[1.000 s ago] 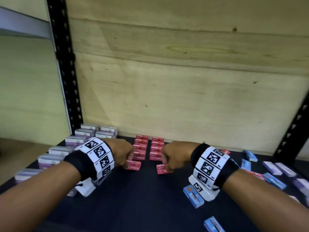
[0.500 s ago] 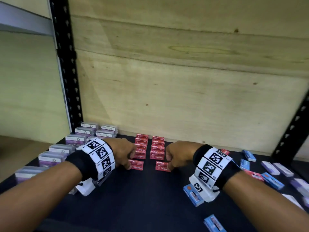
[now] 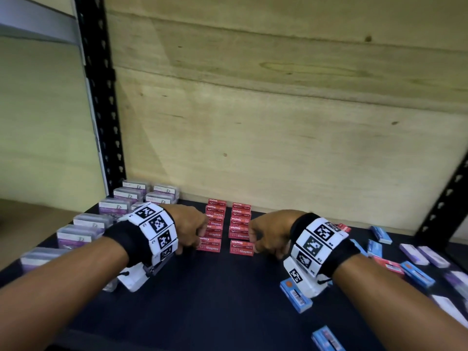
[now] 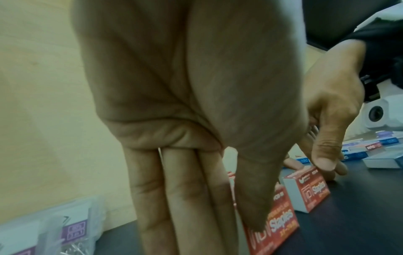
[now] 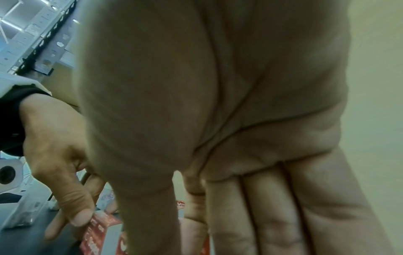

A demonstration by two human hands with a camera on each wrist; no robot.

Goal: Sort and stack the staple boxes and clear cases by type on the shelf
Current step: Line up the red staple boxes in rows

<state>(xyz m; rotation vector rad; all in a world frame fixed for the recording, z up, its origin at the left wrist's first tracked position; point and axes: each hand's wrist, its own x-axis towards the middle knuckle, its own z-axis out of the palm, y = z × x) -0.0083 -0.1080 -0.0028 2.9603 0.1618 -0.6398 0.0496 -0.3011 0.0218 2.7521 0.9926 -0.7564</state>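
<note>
The left hand point(image 3: 187, 225) is pinching a red staple box point(image 3: 209, 244) at the near end of the left red column, thumb on its near edge and fingers reaching down along its far side, as the left wrist view shows. The right hand point(image 3: 269, 233) is doing the same with the other red staple box point(image 3: 241, 247) at the near end of the right column, thumb pressing on its top corner and fingers dropping behind it. Both boxes are sitting flat on the dark shelf point(image 3: 215, 295), just in front of the 2 red stacks point(image 3: 229, 216) that are running back toward the plywood back panel point(image 3: 278, 122). The clear cases point(image 3: 119, 206) with purple labels are lining up in rows at the left side of the shelf, near the black upright point(image 3: 101, 97). Blue boxes point(image 3: 295, 295) and pale purple boxes point(image 3: 415, 254) are lying scattered on the right side, well apart from the red stacks. Marker-covered wristbands point(image 3: 157, 224) are wrapping both wrists.
</note>
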